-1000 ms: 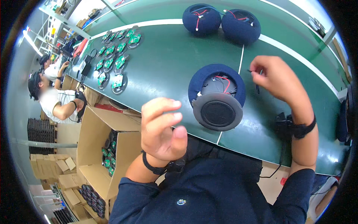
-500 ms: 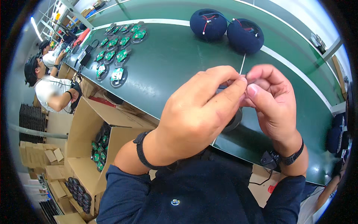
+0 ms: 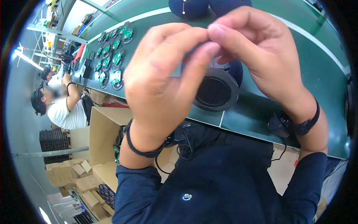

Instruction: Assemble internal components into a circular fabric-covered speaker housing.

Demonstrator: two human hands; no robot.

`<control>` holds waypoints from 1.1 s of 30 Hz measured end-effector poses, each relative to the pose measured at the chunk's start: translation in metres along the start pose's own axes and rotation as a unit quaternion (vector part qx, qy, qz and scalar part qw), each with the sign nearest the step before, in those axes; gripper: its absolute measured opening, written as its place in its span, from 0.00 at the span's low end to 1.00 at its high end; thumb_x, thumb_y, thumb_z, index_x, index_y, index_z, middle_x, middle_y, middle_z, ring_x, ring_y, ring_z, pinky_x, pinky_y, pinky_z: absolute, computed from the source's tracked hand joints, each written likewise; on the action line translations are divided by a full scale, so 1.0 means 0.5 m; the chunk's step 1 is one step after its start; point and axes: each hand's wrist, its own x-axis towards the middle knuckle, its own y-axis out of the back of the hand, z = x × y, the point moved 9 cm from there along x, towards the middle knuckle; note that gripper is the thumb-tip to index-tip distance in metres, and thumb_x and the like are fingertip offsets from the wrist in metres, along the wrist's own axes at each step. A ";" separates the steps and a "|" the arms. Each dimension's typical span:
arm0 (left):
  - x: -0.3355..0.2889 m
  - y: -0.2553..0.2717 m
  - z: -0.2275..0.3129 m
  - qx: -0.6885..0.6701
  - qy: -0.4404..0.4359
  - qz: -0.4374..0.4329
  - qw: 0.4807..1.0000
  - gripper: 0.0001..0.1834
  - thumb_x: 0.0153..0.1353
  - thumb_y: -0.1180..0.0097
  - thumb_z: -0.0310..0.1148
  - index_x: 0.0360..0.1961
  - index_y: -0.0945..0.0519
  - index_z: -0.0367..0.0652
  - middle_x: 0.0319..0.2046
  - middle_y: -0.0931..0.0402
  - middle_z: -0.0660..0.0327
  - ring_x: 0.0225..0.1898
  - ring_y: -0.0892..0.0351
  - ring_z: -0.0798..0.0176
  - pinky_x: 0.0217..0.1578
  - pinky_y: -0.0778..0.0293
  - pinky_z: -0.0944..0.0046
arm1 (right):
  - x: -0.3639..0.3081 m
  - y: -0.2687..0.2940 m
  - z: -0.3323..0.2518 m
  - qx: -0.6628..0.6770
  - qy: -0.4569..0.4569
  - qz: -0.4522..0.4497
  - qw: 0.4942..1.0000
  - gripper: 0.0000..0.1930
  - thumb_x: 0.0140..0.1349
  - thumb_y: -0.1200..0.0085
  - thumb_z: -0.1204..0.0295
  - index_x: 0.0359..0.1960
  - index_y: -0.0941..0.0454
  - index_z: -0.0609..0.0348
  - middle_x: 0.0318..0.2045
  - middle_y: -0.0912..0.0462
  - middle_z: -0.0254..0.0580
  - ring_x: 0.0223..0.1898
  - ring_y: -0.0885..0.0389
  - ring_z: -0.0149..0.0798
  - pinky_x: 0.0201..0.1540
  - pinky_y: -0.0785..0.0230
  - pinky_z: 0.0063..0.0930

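While fingers (image 3: 217, 33) stay close together | black disc (image 3: 214, 91) shows more than before

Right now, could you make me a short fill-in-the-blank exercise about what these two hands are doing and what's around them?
1. Gloved or bare? The left hand and right hand are both ____.
2. The round black disc shows ____ in the picture than the fingers.
3. The tabletop is coloured ____.
4. The cardboard box stands on the person's ____ side.

Missing words: bare; lower; green; left.
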 end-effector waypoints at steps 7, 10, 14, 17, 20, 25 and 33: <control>0.006 -0.016 -0.009 0.085 -0.040 -0.045 0.995 0.09 0.64 0.30 0.21 0.45 0.13 0.34 0.41 0.14 0.53 0.39 0.15 0.58 0.42 0.21 0.63 | 0.017 -0.031 0.019 0.156 -0.116 -0.074 0.978 0.11 0.77 0.39 0.69 0.45 0.16 0.68 0.35 0.10 0.38 0.33 0.16 0.23 0.37 0.22 0.18; 0.011 -0.003 -0.014 0.120 -0.082 -0.038 0.989 0.08 0.63 0.30 0.22 0.43 0.13 0.36 0.38 0.16 0.54 0.35 0.15 0.53 0.37 0.20 0.60 | 0.031 -0.037 0.020 0.154 -0.117 -0.088 0.977 0.12 0.78 0.40 0.68 0.44 0.15 0.69 0.33 0.11 0.36 0.31 0.18 0.21 0.36 0.24 0.17; 0.002 0.007 -0.044 0.096 -0.024 -0.056 0.993 0.07 0.65 0.30 0.23 0.43 0.14 0.36 0.37 0.16 0.54 0.34 0.16 0.54 0.36 0.20 0.61 | 0.043 -0.041 0.035 0.184 -0.122 -0.193 0.956 0.14 0.78 0.40 0.64 0.46 0.14 0.67 0.35 0.11 0.36 0.33 0.18 0.22 0.37 0.25 0.17; -0.026 -0.007 -0.091 0.046 0.130 -0.130 0.982 0.05 0.68 0.32 0.24 0.42 0.16 0.36 0.36 0.18 0.54 0.32 0.17 0.55 0.35 0.20 0.61 | 0.057 0.017 0.036 -0.143 0.042 -0.116 0.982 0.17 0.75 0.39 0.61 0.55 0.15 0.60 0.47 0.10 0.39 0.51 0.12 0.33 0.55 0.21 0.29; -0.044 -0.035 -0.104 0.051 0.151 -0.219 0.963 0.05 0.70 0.35 0.27 0.42 0.17 0.37 0.37 0.19 0.51 0.35 0.16 0.50 0.37 0.20 0.57 | 0.036 0.016 0.061 -0.329 0.116 -0.195 0.917 0.28 0.71 0.36 0.61 0.68 0.23 0.61 0.59 0.15 0.48 0.63 0.19 0.41 0.65 0.28 0.36; -0.046 -0.076 -0.118 0.097 0.116 -0.330 0.932 0.07 0.69 0.35 0.31 0.42 0.15 0.38 0.36 0.18 0.51 0.38 0.17 0.48 0.41 0.22 0.56 | 0.010 0.016 0.140 -0.192 -0.108 -0.308 0.925 0.39 0.66 0.29 0.57 0.74 0.31 0.60 0.65 0.20 0.52 0.64 0.19 0.46 0.68 0.27 0.42; -0.040 -0.087 -0.078 0.174 0.059 -0.407 0.895 0.09 0.68 0.35 0.35 0.38 0.16 0.40 0.35 0.19 0.52 0.39 0.16 0.41 0.40 0.21 0.48 | -0.019 -0.001 0.112 -0.305 -0.122 -0.267 0.906 0.41 0.62 0.26 0.54 0.72 0.30 0.60 0.62 0.18 0.54 0.58 0.14 0.51 0.56 0.17 0.41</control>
